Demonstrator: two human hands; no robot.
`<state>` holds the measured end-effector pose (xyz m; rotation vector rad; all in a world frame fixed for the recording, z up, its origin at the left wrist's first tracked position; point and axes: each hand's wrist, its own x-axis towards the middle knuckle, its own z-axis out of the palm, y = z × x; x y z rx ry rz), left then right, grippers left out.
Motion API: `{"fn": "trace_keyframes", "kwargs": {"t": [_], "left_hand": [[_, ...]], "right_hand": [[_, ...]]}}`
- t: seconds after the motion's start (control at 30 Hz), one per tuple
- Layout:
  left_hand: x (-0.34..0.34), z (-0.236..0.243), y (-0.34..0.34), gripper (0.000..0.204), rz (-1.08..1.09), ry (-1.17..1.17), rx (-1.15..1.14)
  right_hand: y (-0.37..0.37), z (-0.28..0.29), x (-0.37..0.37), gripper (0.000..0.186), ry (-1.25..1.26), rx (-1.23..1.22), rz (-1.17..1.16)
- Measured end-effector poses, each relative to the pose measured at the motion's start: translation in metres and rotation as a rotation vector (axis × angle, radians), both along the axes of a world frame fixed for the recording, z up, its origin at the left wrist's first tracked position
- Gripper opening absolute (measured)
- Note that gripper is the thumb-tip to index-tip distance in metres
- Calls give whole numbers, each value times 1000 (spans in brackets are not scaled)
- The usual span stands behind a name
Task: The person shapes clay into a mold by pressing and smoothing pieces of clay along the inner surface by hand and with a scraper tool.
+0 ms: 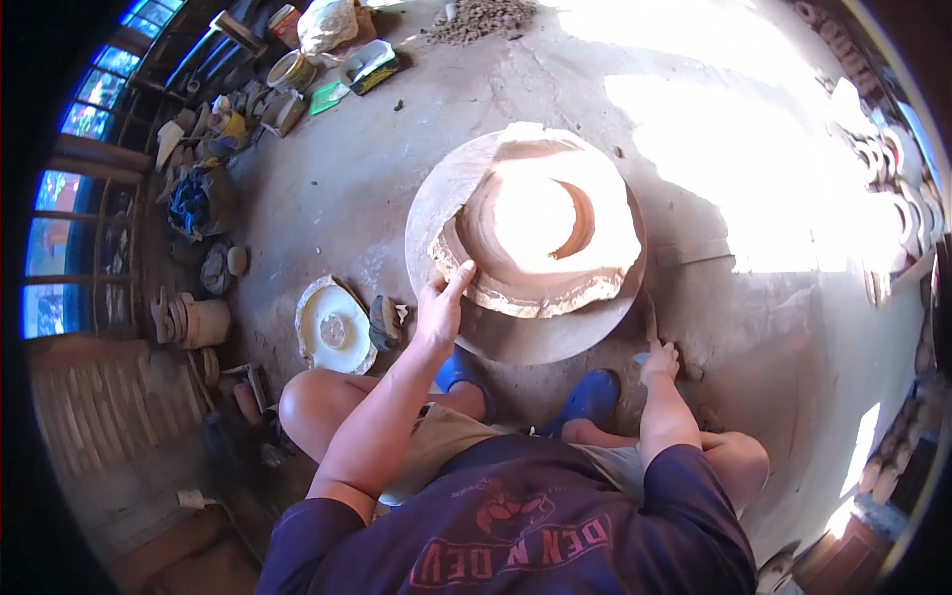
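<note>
A wide, pale brown clay form [471, 233] with a ragged rim and stepped, ring-like hollow sits on a round wheel disc [545, 342]. Strong sunlight washes out its middle. My left hand [441, 309] grips the near-left rim, thumb on top and fingers at the outer side. Beside the disc's near-right edge, my right hand [659, 363] is closed. A thin brown stick-like shape [651, 319] rises from it, and a bluish-white bit shows at its left side; I cannot make out exactly what it holds.
Left of the disc lie a round whitish mould [315, 325] with rough edges and a dark lump [385, 325]. Buckets [292, 71] and bags line the far left. A heap of brown lumps [486, 20] lies at the back. Curved clay pieces [900, 223] stack along the right.
</note>
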<state>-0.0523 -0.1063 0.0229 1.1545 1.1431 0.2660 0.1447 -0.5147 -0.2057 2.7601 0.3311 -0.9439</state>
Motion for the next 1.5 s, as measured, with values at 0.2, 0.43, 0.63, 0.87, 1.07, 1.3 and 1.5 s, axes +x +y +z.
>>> {"fn": "trace_keyframes", "kwargs": {"t": [0.2, 0.43, 0.63, 0.87, 1.07, 1.3, 1.5], "left_hand": [[6, -12, 21, 52, 7, -104, 165], [9, -17, 15, 46, 44, -280, 138], [1, -30, 20, 48, -18, -264, 164], [4, -41, 24, 49, -61, -314, 113], [4, -41, 18, 49, -5, -334, 137], [4, -29, 20, 49, -47, -310, 176], [9, -37, 23, 47, -119, -287, 229]], "right_hand": [[12, 36, 71, 37, 222, -89, -116], [94, 184, 160, 17, -45, 1256, -503], [243, 266, 65, 29, 276, 1477, -144], [335, 264, 4, 18, -278, 1029, 756], [350, 248, 2, 19, -166, 948, 808], [363, 256, -3, 11, 44, 1099, 413], [355, 242, 24, 15, 39, 1111, 512]]}}
